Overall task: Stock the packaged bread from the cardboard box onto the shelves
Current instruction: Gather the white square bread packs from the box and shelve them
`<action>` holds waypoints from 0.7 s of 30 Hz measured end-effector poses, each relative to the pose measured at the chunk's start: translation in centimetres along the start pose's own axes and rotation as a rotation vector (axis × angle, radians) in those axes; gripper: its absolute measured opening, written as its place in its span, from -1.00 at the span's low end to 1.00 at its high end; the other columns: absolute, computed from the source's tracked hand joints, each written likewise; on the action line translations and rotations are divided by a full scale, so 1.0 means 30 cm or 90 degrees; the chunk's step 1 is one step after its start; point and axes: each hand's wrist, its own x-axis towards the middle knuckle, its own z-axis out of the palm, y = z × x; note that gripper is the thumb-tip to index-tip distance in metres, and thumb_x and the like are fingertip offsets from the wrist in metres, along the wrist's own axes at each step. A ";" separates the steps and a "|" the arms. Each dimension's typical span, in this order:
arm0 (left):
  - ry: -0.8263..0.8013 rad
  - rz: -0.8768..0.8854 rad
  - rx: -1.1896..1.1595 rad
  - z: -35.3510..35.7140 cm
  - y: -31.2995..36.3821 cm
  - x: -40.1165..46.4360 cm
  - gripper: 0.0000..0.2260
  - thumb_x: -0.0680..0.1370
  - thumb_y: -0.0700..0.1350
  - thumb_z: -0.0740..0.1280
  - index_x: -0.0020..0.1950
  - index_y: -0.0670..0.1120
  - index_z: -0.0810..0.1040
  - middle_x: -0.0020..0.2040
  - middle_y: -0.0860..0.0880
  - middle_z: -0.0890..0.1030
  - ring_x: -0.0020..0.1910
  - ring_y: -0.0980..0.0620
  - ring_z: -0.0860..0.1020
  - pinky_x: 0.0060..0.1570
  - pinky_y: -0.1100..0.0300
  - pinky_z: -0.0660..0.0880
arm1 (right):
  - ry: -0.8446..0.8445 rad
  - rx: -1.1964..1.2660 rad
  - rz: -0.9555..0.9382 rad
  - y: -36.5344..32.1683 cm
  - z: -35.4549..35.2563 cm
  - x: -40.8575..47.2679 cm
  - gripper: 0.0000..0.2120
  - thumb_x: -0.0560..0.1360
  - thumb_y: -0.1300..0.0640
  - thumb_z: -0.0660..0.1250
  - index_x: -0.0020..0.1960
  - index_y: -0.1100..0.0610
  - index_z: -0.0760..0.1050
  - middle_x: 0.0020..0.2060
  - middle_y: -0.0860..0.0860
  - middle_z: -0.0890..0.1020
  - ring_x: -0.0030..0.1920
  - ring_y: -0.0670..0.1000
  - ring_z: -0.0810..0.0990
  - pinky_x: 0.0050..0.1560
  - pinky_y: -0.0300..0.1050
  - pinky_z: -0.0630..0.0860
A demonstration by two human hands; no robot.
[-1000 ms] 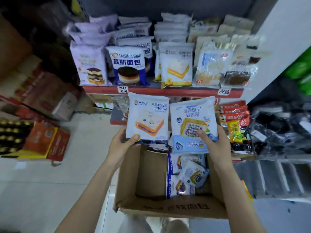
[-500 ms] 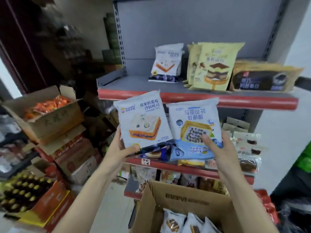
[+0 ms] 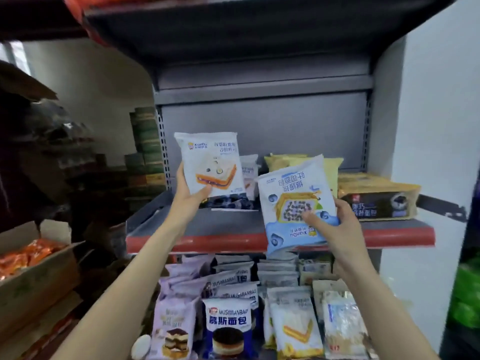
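— Which packet is going onto the shelf first?

— I'm judging the one in my left hand (image 3: 191, 197). I'm holding the white blueberry sandwich bread packet (image 3: 211, 163) by its lower left corner, thumb curled across the front and fingers behind it, and it is standing upright with its long axis nearly vertical, already above the grey shelf (image 3: 233, 222) near its left end.

— And what is lying behind it?

— A matching white packet (image 3: 250, 168) is standing just beyond it, toward the back of the shelf, so I'm reckoning mine needs to travel away from me and down to land in front of that one.

— What is your right hand doing?

— My right hand (image 3: 335, 224) is pinching the pale blue blueberry bread packet (image 3: 296, 203) at its lower right corner, thumb on the printed face. That packet is upside down, tilted a little, and its lower part is hanging in front of the shelf's red front edge (image 3: 207, 242), so it is nearer me than the other.

— Is there room for it?

— I'm seeing bare shelf between the white packets and the yellow packets (image 3: 332, 167), with the dark flat packs (image 3: 379, 201) sitting toward the right end. I'm guessing the blue one will want turning over before it goes in.

— And the cardboard box?

— I'm not seeing it in this view.
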 end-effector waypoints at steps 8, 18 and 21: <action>-0.194 -0.074 0.170 0.112 -0.241 0.291 -0.10 0.44 -0.14 0.44 0.53 0.02 -0.15 0.44 0.01 0.27 0.34 0.01 0.36 0.16 0.18 0.34 | 0.059 -0.025 -0.015 0.003 0.064 0.151 -0.61 0.37 0.22 0.49 0.12 0.06 0.43 -0.01 0.09 0.65 -0.06 0.04 0.65 -0.06 -0.07 0.58; -0.122 0.017 0.612 0.033 -0.273 0.326 -0.30 0.49 0.16 0.35 0.52 0.06 0.08 0.35 -0.17 0.31 0.34 -0.20 0.30 0.17 -0.07 0.37 | -0.030 -0.227 -0.110 -0.061 0.221 0.289 -0.63 0.36 0.19 0.50 0.11 0.08 0.47 -0.05 0.07 0.64 -0.10 0.09 0.63 -0.15 0.00 0.59; -0.010 0.138 0.404 -0.025 -0.209 0.339 -0.30 0.48 0.06 0.39 0.52 0.04 0.11 0.40 -0.12 0.29 0.36 -0.12 0.32 0.18 -0.03 0.39 | -0.066 -0.435 -0.212 -0.126 0.290 0.355 -0.59 0.35 0.17 0.50 0.16 0.07 0.48 -0.02 -0.05 0.58 -0.04 0.02 0.57 -0.04 -0.07 0.52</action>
